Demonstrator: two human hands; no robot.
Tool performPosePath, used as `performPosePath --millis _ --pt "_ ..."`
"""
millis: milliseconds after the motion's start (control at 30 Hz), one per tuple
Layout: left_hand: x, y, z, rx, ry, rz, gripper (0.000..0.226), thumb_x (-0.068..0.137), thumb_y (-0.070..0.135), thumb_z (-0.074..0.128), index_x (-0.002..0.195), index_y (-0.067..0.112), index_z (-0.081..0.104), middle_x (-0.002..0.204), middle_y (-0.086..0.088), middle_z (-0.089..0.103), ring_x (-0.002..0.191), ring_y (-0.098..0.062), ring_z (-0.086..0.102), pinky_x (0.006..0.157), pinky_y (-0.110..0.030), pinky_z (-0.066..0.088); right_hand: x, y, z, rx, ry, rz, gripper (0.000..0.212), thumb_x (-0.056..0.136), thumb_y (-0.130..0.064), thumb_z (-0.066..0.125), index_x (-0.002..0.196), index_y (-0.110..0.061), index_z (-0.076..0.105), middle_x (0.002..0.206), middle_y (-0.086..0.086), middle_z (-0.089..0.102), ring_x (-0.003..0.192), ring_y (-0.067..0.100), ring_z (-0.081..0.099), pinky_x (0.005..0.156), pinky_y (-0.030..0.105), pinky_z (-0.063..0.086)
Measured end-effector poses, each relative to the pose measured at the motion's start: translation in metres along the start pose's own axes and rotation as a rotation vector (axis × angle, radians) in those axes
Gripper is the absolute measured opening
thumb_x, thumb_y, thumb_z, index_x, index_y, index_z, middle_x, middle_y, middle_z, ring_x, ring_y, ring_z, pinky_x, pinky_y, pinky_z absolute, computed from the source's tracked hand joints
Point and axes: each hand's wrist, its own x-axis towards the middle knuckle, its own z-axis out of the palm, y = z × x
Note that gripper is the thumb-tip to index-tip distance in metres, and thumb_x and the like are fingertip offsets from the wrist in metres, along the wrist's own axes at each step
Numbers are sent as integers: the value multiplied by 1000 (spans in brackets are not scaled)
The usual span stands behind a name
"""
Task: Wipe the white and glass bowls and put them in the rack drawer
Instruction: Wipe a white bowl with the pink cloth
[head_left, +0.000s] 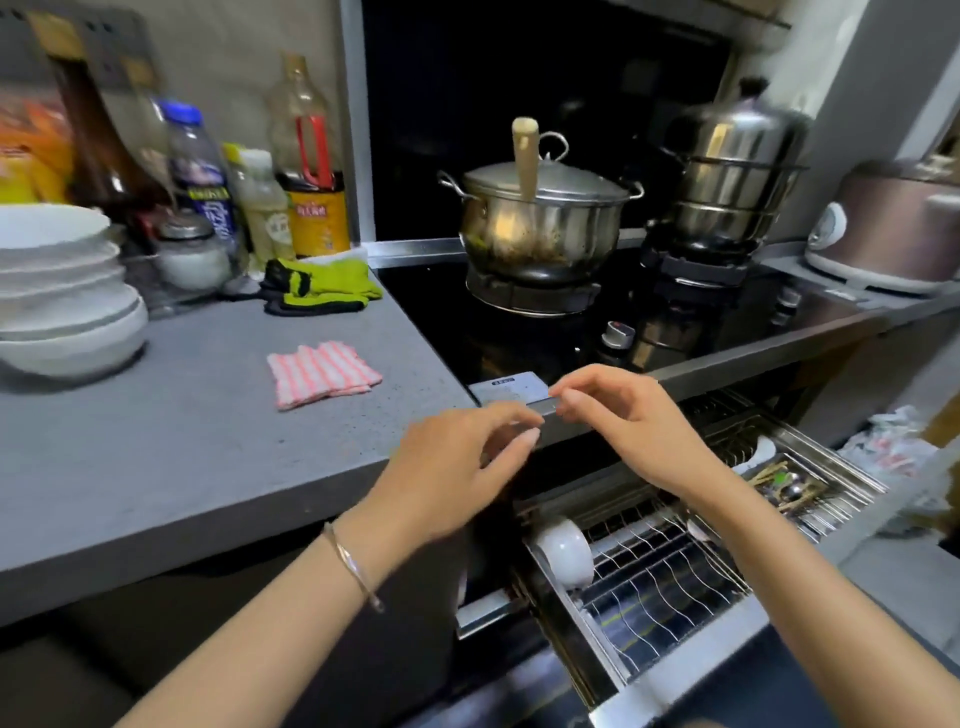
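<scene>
A stack of white bowls (62, 306) stands at the left of the grey counter (182, 441). A folded pink-striped cloth (323, 373) lies on the counter near its front corner. Below the stove, the rack drawer (670, 587) stands pulled open, with one white bowl (565, 552) lying on its side at the left end of the wire rack. My left hand (457, 478) and my right hand (634, 421) hover side by side above the drawer, at the stove's front edge. Both have loosely curled fingers and hold nothing. No glass bowl is visible.
A lidded steel pot (540, 218) and a tall steamer (732, 171) sit on the black stove. Bottles (202, 171) and green gloves (322, 286) crowd the back of the counter. A rice cooker (893, 228) is at right. Cutlery lies in the drawer's rear tray (789, 488).
</scene>
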Motion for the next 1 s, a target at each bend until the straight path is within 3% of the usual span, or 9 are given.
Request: performPosePath --millis 133,300,433,533,700,867,933,1000 --pt "-13 -41 -52 80 100 -107 25 93 45 48 110 37 64 87 17 67 77 2 57 77 -32 51 30 -33 35 -112 -116 -79 18 96 -22 56 111 -25 65 104 -15 65 100 1 59 88 21 48" --pt "-37 -95 -107 246 49 -268 20 95 35 52 111 33 64 100 17 65 90 -4 59 74 -21 41 71 -57 92 -157 -278 -123 28 95 -32 56 122 -31 60 124 -19 57 114 -7 50 98 17 40" --pt "-50 -121 -132 294 36 -360 23 95 38 52 115 34 63 109 18 62 94 -4 57 75 -21 37 100 -67 135 -242 -352 -199 35 92 -37 60 126 -29 59 132 -14 57 122 2 49 103 23 37" --pt "-54 -134 -143 270 56 -374 23 95 39 51 115 36 62 107 22 57 93 1 54 78 -21 41 119 -72 161 -388 -413 -228 38 92 -35 61 129 -24 58 131 -9 59 120 9 53 97 21 38" --pt "-51 -146 -154 234 90 -377 22 95 39 51 114 35 61 109 22 58 105 -3 55 89 -25 46 132 -70 189 -517 -398 -235 37 86 -46 64 114 -21 64 111 -2 70 101 18 62 86 36 50" --pt "-47 -158 -162 171 156 -375 24 95 40 50 118 38 58 121 17 59 111 -4 52 95 -30 45 139 -67 199 -562 -307 -278 27 95 -45 50 99 -25 68 93 -1 71 88 21 62 69 34 46" --pt "-45 -160 -165 76 240 -393 34 95 39 52 128 34 52 128 14 53 119 -6 48 101 -27 39 145 -77 197 -338 -335 -201 32 99 -39 48 95 -20 73 91 -2 74 86 13 65 70 28 43" --pt "-42 -160 -167 -90 307 -459 46 93 40 55 136 28 44 133 13 46 123 -7 45 105 -29 36 150 -97 193 28 -295 -63 31 101 -25 45 88 -22 73 72 -13 73 65 0 63 60 20 45"
